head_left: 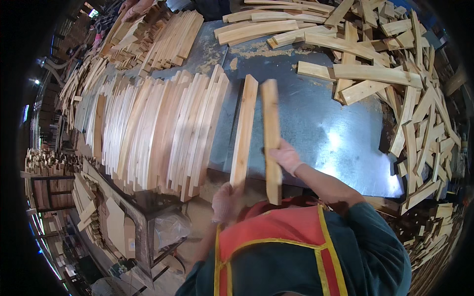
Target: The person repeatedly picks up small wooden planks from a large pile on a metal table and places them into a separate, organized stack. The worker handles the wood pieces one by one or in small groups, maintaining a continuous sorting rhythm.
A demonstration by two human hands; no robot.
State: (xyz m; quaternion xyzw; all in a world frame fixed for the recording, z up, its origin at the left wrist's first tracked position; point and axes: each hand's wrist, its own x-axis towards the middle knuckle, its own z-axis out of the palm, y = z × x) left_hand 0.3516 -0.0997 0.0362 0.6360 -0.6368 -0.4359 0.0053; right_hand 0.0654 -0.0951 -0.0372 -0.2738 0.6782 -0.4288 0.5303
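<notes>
Upright in my right hand point(287, 156) is a wooden slat point(271, 113), gripped around its middle and smeared by motion. My left hand point(226, 201), in a pale glove, closes on the lower end of a second wooden slat point(244, 128), which stretches away over the metal tabletop point(316, 133). The two slats are apart, nearly side by side. To the left of them a long row of wooden slats point(163, 128) lies packed together, overhanging the near table edge. The fingers of my left hand are blurred.
At the right, a loose heap of wooden pieces point(377, 74) covers the table and spills over its edge. More stacked slats point(173, 39) lie at the far left, near another person's hand point(138, 7). A metal stand point(143, 237) is at lower left. Sawdust patches point(266, 48) dot the tabletop.
</notes>
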